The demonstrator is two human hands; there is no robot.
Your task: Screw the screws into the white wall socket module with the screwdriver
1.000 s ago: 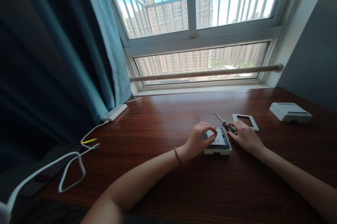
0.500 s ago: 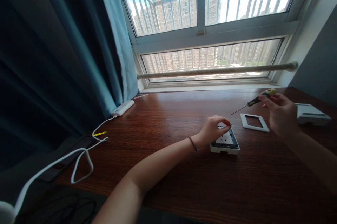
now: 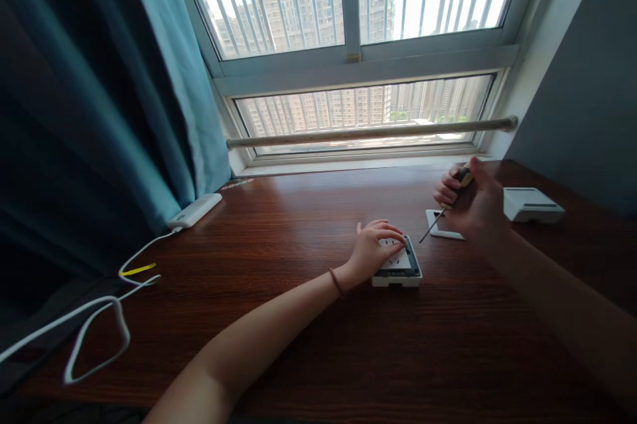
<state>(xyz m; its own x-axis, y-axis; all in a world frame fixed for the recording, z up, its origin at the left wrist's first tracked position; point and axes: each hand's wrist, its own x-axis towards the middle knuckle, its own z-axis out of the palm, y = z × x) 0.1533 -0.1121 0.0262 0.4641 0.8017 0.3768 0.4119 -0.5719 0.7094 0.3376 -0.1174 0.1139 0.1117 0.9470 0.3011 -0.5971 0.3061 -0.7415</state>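
Note:
A white wall socket (image 3: 397, 260) with a dark frame sits in a white mounting box (image 3: 397, 281) on the wooden table. My left hand (image 3: 374, 248) lies over the socket. Its thumb and forefinger pinch what looks like a small screw (image 3: 405, 242) at the box's right side; the fingers partly hide it. In the fist of my right hand (image 3: 472, 202) is a screwdriver (image 3: 464, 177) with a black and yellow handle. Its thin shaft slants down to the left, the tip in the air just right of the box. A white cover frame (image 3: 444, 234) lies partly behind that hand.
Another white box-like unit (image 3: 533, 205) stands at the right. On the left, a white power strip (image 3: 195, 210) with a white cable (image 3: 119, 324) lies beside the blue curtain (image 3: 194, 112). A rail (image 3: 378, 134) crosses the window behind the brown table (image 3: 298, 225).
My right hand has turned the screwdriver from a fingertip hold into a fist grip, bringing its tip down nearer the socket. My left fingertips have lowered onto the box. The whole view has shifted.

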